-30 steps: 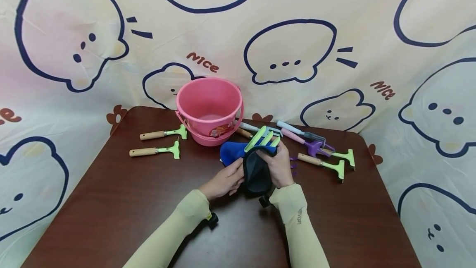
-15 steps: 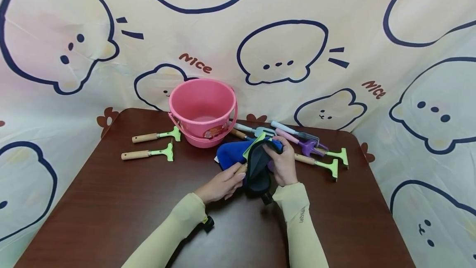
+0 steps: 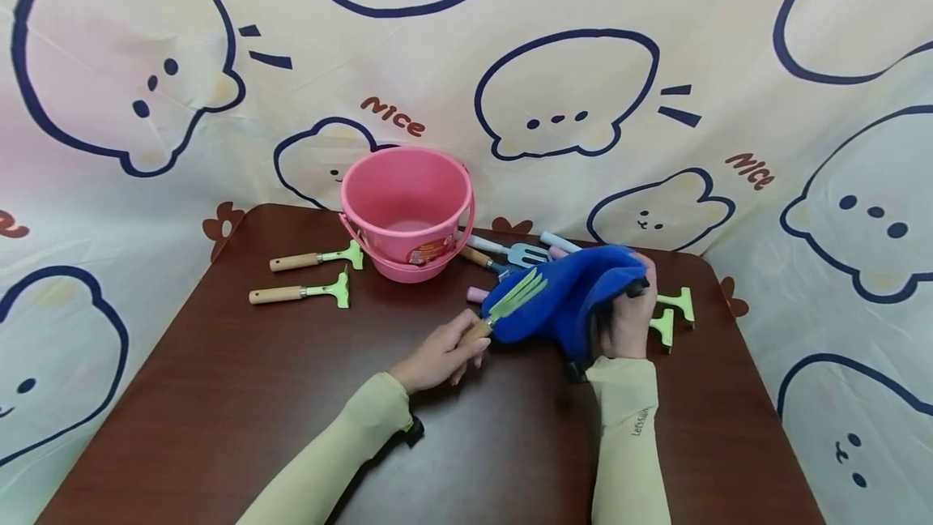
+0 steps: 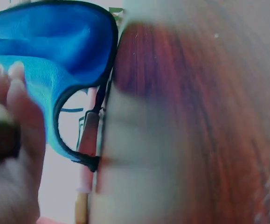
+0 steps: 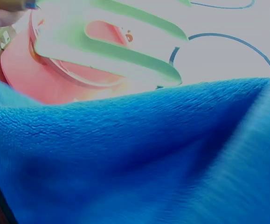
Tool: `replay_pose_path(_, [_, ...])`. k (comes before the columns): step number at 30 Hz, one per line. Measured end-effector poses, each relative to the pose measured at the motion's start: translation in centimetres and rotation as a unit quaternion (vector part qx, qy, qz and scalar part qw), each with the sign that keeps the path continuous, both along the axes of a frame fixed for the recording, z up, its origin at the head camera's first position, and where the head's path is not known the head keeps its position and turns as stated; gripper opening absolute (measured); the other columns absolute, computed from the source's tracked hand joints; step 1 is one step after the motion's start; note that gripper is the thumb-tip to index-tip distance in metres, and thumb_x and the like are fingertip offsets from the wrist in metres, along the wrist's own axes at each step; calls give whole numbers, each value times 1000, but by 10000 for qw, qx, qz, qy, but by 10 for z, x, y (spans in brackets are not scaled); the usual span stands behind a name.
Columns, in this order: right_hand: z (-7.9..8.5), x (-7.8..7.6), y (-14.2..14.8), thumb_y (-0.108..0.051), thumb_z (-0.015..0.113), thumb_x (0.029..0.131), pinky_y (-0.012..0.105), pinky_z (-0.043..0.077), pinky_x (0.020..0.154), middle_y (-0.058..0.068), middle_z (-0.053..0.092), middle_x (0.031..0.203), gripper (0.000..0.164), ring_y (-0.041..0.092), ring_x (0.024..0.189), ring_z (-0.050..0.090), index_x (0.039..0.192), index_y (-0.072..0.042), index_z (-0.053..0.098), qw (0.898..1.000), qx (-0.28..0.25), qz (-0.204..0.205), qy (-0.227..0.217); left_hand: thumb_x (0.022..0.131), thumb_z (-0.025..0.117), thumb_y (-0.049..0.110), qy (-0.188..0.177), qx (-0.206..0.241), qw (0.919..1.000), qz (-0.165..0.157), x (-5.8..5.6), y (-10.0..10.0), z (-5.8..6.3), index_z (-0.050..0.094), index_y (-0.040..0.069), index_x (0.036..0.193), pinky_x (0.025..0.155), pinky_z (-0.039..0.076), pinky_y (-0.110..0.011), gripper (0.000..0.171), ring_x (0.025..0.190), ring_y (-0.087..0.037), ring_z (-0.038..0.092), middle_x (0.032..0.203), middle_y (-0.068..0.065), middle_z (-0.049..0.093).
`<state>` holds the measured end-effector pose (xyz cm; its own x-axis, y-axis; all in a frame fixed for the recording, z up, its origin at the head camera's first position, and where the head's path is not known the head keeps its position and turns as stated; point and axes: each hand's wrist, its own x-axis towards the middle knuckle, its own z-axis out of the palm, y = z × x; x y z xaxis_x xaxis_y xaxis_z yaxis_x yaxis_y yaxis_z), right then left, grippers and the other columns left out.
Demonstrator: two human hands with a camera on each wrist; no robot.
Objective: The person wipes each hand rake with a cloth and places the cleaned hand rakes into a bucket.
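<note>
A small green garden hand fork (image 3: pixel 516 296) with a wooden handle sits in my left hand (image 3: pixel 436 356), whose fingers wrap the handle. Its tines point up and to the right, overlapping a blue cloth (image 3: pixel 557 298) with black edging. My right hand (image 3: pixel 632 316) grips the cloth by its right side, and the rest hangs in folds toward the left. In the left wrist view the handle's end (image 4: pixel 2 140) shows in the curled hand, beside the blue cloth (image 4: pixel 74 46). The fork's tines (image 5: pixel 139 60) rise above the cloth in the right wrist view.
A pink bucket (image 3: pixel 406 245) stands at the back of the dark table (image 3: pixel 219 395). Two green-headed hand tools (image 3: pixel 291 293) lie to its left. Behind the cloth lie a light-blue fork (image 3: pixel 526 254) and other tools, partly covered. Green tool heads (image 3: pixel 676 303) show right of my right hand.
My right hand has moved right, turning the cloth from its dark side to its blue side. The fork, partly behind the cloth before, now shows in front of it in my left hand.
</note>
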<state>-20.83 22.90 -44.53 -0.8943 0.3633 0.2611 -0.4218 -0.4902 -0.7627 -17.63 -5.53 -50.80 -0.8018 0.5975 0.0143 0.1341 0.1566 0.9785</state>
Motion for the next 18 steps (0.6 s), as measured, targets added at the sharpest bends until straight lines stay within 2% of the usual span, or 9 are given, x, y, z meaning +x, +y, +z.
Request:
replay_pose_path(2, [3, 1, -6, -27, 57, 107, 30, 56, 91, 8, 67, 117, 18, 24, 104, 66, 116, -12, 59, 9996, 90, 185, -202, 106, 61, 31, 339, 28, 9979, 558, 1, 1, 1, 49, 15, 115, 47, 52, -30, 22, 50, -18, 55, 90, -15, 67])
replay_pose_path(4, [3, 2, -17, -34, 50, 110, 29, 53, 93, 5, 65, 120, 22, 21, 107, 63, 117, -16, 59, 9974, 433, 236, -527, 103, 66, 29, 911, -94, 9878, 1259, 2, 2, 2, 50, 15, 113, 50, 51, -29, 23, 55, -16, 56, 88, -13, 68])
replay_pose_path(6, [0, 2, -30, -20, 53, 109, 28, 51, 96, 5, 63, 124, 14, 20, 112, 60, 120, -14, 59, 9929, 845, 384, -746, 101, 69, 27, 1552, -370, 9674, 1965, 4, 3, 3, 51, 15, 112, 55, 51, -28, 24, 61, -14, 58, 88, -10, 69])
replay_pose_path(8, [-3, 1, -44, -3, 59, 102, 24, 49, 98, 3, 60, 128, 23, 17, 117, 57, 125, -10, 57, 9829, 1430, 589, -1000, 98, 73, 24, 2150, -711, 9415, 2498, 6, 5, 4, 54, 15, 111, 60, 51, -27, 24, 66, -14, 59, 87, -6, 69])
replay_pose_path(9, [-3, 2, -50, 4, 61, 99, 22, 49, 99, 3, 59, 129, 31, 17, 119, 56, 126, -8, 56, 9762, 1701, 794, -1084, 97, 75, 23, 2392, -895, 9293, 2667, 7, 6, 5, 55, 15, 110, 61, 50, -28, 25, 68, -14, 59, 87, -5, 70])
replay_pose_path(11, [-5, 2, -60, 14, 68, 89, 22, 50, 100, 4, 58, 133, 45, 18, 123, 55, 128, -4, 54, 9640, 2011, 1249, -1207, 95, 76, 20, 2651, -1176, 9154, 2792, 8, 8, 6, 57, 14, 112, 61, 50, -28, 27, 67, -15, 60, 87, -5, 70])
replay_pose_path(12, [-5, 2, -63, 12, 73, 87, 21, 51, 101, 4, 58, 136, 49, 17, 125, 55, 128, -5, 55, 9554, 2222, 1451, -1292, 95, 77, 19, 2727, -1315, 9111, 2796, 9, 8, 7, 57, 14, 113, 61, 50, -28, 28, 67, -15, 59, 87, -5, 70])
replay_pose_path(14, [-4, 2, -67, 3, 77, 89, 22, 51, 102, 2, 58, 142, 51, 16, 130, 54, 135, -10, 57, 9394, 2475, 1927, -1383, 94, 77, 18, 2825, -1536, 9064, 2739, 9, 9, 8, 57, 13, 117, 60, 49, -30, 31, 66, -16, 58, 89, -6, 70])
replay_pose_path(18, [-3, 3, -64, -8, 83, 88, 23, 52, 102, 8, 61, 141, 55, 15, 126, 59, 137, -7, 60, 9122, 2991, 2277, -1633, 94, 76, 16, 3053, -1809, 9003, 2520, 9, 6, 8, 56, 11, 124, 62, 51, -31, 36, 69, -17, 58, 98, -9, 73])
